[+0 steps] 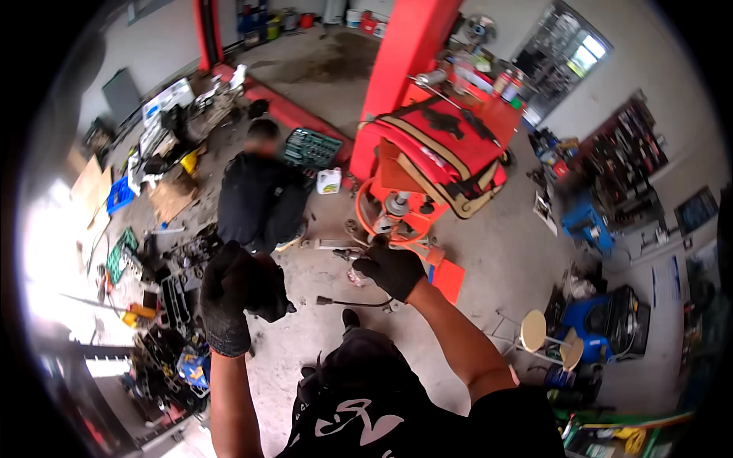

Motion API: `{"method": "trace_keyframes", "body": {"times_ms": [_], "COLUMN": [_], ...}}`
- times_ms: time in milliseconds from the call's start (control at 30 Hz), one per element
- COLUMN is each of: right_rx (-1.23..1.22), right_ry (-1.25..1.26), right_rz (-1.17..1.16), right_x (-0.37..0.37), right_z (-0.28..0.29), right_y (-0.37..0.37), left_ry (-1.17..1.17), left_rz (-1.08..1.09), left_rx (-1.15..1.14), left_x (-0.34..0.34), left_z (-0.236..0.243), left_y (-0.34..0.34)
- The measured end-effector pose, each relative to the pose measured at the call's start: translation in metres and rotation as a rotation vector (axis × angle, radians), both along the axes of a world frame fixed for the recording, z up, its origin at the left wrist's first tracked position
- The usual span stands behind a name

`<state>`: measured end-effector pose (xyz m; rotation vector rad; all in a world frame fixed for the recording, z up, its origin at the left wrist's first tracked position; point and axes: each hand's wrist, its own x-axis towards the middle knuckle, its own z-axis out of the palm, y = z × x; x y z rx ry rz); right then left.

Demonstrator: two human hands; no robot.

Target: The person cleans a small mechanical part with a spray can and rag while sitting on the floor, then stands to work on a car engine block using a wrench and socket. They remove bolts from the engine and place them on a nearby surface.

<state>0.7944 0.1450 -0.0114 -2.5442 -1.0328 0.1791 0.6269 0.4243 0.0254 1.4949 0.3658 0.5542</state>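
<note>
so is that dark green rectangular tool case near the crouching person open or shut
Open: the dark green rectangular tool case shows silvery tools set inside it.

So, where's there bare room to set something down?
Bare floor lies between the orange panel and the round stool. Crowded: the parts heap at left and the red worktop. A black cable lies near the gloved right hand.

the dark gloves [393,271] look like matt cloth, the red post [412,57] smooth metal.
</note>
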Motion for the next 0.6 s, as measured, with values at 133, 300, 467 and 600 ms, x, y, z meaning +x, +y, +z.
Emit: {"method": "trace_keyframes", "body": {"times_ms": [133,300,467,600], "right_rx": [-0.010,0.089,0.435,0.601], "right_ry": [-0.051,0.640,0.759,0.922], "right_rz": [-0.218,-0.742,-1.034,-1.146], "right_x": [0.005,0.001,0.006,0.041], "right_z": [-0.112,-0.181,-0.199,-0.181], "right_y": [-0.148,-0.257,-0.304,-0.283], "left_ry": [0.057,-0.331,-0.212,0.185], "left_rz": [-0.273,-0.550,-0.627,-0.474], "left_rx": [-0.042,-0.109,0.057,0.822], "left_x": [0.092,0.256,0.428,0.547], "left_z": [0.033,0.114,0.149,0.067], "left_y": [-0.068,-0.131,-0.223,-0.250]}}
